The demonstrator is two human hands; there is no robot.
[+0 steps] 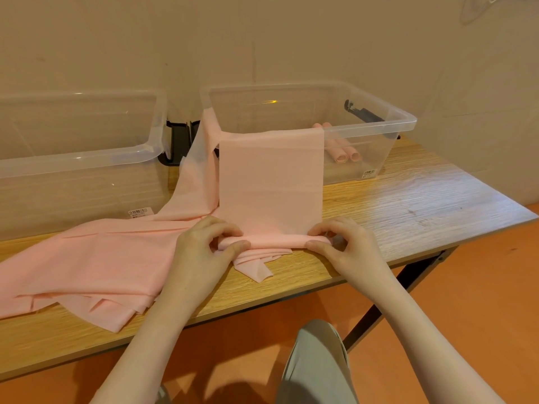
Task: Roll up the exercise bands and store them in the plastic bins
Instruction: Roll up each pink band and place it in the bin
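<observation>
Pinching the pink band's (269,182) rolled end, left grip (204,246) and right grip (347,246).

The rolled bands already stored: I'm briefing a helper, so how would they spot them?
On the wooden table, take the right clear bin. The rolled bands lie on its floor at the right, tight pink tubes, unlike the flat band over its front wall.

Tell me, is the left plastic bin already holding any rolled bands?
No, the left bin looks empty; the rolled bands lie only in the right bin.
</observation>
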